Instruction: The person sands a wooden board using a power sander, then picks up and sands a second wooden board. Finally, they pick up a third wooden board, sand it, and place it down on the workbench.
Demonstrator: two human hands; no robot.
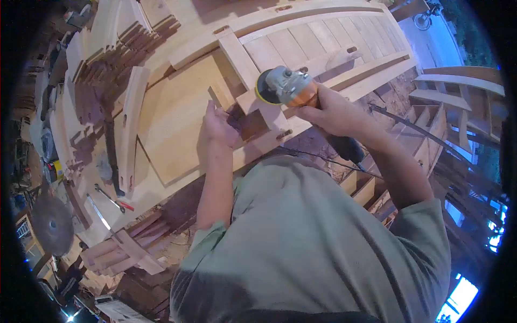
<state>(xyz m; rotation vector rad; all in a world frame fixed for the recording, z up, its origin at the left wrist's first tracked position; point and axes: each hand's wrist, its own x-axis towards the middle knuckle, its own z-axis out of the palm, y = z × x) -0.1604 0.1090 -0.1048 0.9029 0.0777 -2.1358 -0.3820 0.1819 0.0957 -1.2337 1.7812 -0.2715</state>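
Observation:
My right hand (334, 112) is wrapped round an angle grinder (296, 89) with an orange and grey body. Its round yellow-edged disc (264, 87) is tilted over the joint of a pale wooden frame (237, 56). My left hand (221, 126) is closed at the near end of a small pale wooden piece (222, 97), thumb along its left side and the other fingers partly hidden in shadow. This piece lies just left of the disc, above a wide flat board (177, 118).
A slatted panel (323, 37) extends to the upper right. A curved slotted rail (132, 129), red-handled pliers (125, 205) and a large round blade (52, 223) are on the left. Stacked cut wood (126, 32) stands behind. The grinder's cord (323, 157) runs near my body. Wooden frames (458, 91) stand right.

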